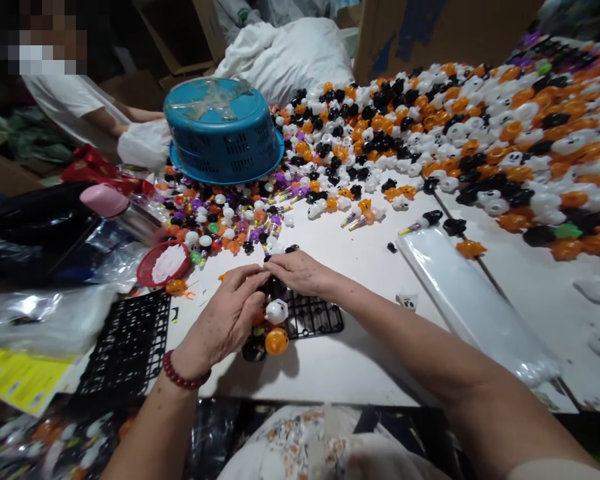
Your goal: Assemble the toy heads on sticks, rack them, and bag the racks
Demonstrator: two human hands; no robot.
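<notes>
My left hand (230,313), with a red bead bracelet at the wrist, curves over the left end of a black grid rack (313,317). Its fingertips meet those of my right hand (295,272) at the rack's far edge. Both hands have bent fingers around a small dark piece that is mostly hidden. Beside my left thumb, a white ghost-like piece (277,311) and an orange piece (277,341) stick up at the rack's near left, with black pieces next to them.
Behind lie a blue basket (225,143) turned upside down and a large heap of small toys (430,127). A red basket (164,264) and black mesh (127,340) are left, plastic bags (470,300) right. A person (80,107) stands back left.
</notes>
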